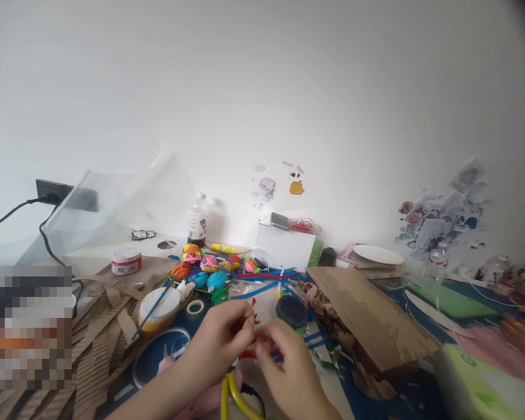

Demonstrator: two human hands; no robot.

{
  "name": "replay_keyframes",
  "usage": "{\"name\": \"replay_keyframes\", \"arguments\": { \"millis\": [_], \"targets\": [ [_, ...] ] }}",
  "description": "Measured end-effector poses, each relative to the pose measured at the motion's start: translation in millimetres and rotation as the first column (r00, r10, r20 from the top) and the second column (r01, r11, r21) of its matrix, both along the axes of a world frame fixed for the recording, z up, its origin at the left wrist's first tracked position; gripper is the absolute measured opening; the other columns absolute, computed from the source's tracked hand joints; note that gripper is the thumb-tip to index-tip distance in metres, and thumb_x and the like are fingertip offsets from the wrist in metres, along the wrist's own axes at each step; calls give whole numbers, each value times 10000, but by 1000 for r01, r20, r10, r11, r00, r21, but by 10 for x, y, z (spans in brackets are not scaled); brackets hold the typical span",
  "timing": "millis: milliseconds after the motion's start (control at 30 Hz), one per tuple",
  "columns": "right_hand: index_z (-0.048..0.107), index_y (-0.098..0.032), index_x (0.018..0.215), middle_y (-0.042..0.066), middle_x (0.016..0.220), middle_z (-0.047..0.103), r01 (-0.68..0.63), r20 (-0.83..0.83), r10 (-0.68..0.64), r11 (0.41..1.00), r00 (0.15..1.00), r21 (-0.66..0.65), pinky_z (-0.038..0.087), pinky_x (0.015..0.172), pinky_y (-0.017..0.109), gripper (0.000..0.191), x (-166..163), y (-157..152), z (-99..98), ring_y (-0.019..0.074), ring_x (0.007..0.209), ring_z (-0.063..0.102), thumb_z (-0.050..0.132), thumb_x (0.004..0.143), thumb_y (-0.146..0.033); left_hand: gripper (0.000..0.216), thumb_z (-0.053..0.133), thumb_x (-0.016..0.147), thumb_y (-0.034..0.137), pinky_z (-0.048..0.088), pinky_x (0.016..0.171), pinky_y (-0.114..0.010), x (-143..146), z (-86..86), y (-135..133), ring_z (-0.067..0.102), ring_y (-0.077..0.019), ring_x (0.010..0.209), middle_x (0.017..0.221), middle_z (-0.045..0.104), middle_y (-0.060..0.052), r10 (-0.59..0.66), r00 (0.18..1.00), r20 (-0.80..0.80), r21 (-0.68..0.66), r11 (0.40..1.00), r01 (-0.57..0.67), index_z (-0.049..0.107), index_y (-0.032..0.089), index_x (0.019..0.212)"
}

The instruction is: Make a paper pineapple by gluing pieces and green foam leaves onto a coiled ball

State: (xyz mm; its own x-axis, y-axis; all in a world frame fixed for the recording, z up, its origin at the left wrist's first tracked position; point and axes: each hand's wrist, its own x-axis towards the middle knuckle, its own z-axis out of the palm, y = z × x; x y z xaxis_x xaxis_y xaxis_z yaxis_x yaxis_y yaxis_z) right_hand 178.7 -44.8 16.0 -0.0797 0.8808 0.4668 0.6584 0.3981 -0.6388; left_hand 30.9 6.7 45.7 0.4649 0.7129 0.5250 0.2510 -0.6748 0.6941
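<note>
My left hand (221, 341) and my right hand (289, 367) meet low in the middle of the head view, fingers pinched together around a small red piece of paper (256, 318). Both hands are closed on it; the piece is small and partly hidden by the fingers. Yellow-handled scissors (234, 399) lie just below the hands. Just beyond the hands are a dark purple tape roll (292, 309), blue and red paper strips (262, 281) and a cluster of coloured rolled-paper balls (205, 269).
A corrugated cardboard slab (367, 315) lies at the right. Cardboard strips (100, 326) pile at the left, beside a glue tub with a brush (160, 306). A bottle (198, 220), white box (285, 246), red-lidded jar (126, 261) and clear plastic sheet (114, 204) stand near the wall.
</note>
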Motion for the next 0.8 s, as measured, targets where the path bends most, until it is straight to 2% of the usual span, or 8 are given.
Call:
{"name": "replay_keyframes", "arguments": {
  "millis": [133, 267, 367, 467, 533, 600, 700, 800],
  "targets": [
    [580, -199, 856, 42, 812, 601, -77, -381, 71, 997, 922, 1, 461, 614, 247, 189, 31, 38, -32, 177, 744, 594, 449, 873, -334, 165, 397, 721, 106, 303, 509, -190, 23, -32, -7, 376, -91, 531, 558, 405, 61, -30, 996, -79, 11, 999, 31, 395, 189, 579],
    [554, -194, 792, 21, 755, 571, -97, -436, 74, 995, 897, -32, 458, 615, 242, 162, 32, 38, -22, 167, 712, 575, 499, 844, -337, 170, 394, 730, 90, 301, 511, -183, 40, -80, -32, 374, -88, 533, 556, 402, 65, -73, 986, -148, 26, 997, 78, 422, 185, 592],
    [517, -195, 750, 4, 712, 541, -68, -386, 42, 996, 922, -55, 443, 596, 236, 157, 34, 47, -22, 153, 668, 546, 471, 847, -310, 182, 388, 750, 92, 304, 517, -181, 39, -65, -35, 385, -86, 532, 567, 423, 59, -102, 976, -193, 47, 992, 113, 447, 182, 603],
    [487, -202, 766, 4, 728, 546, -49, -304, 20, 995, 952, -91, 437, 598, 242, 157, 27, 62, -74, 157, 675, 553, 411, 872, -288, 207, 397, 792, 132, 308, 520, -185, -22, 64, -20, 399, -88, 523, 573, 457, 50, -98, 959, -265, 103, 986, 130, 490, 179, 614],
    [490, -204, 771, 17, 742, 570, -3, -150, -11, 996, 989, -95, 428, 615, 262, 155, 2, 66, -131, 176, 697, 565, 390, 880, -249, 231, 389, 837, 203, 326, 522, -192, -118, 180, -45, 444, -100, 535, 600, 517, 31, -6, 950, -314, 119, 992, 46, 539, 183, 662],
    [510, -202, 775, 34, 752, 590, 57, 66, -54, 998, 996, -41, 410, 625, 282, 150, -44, 62, -187, 197, 715, 566, 394, 872, -203, 272, 371, 868, 293, 359, 532, -207, -247, 240, -142, 515, -129, 567, 637, 582, 7, 160, 913, -375, 109, 986, -128, 583, 195, 727],
    [514, -199, 765, 43, 737, 582, 101, 279, -119, 992, 953, 79, 387, 604, 289, 167, -127, 62, -247, 206, 701, 552, 390, 868, -159, 251, 505, 788, 392, 426, 575, -269, -446, 100, -412, 621, -219, 656, 726, 667, -47, 392, 738, -549, 161, 916, -367, 632, 204, 895],
    [482, -202, 736, 36, 718, 554, 84, 320, -135, 982, 938, 167, 381, 587, 286, 194, -178, 88, -295, 198, 681, 528, 361, 881, -156, 317, 535, 748, 313, 470, 603, -289, -591, -264, -682, 667, -248, 717, 876, 704, -81, 467, 633, -617, 217, 874, -434, 619, 237, 1043]
  ]
}}
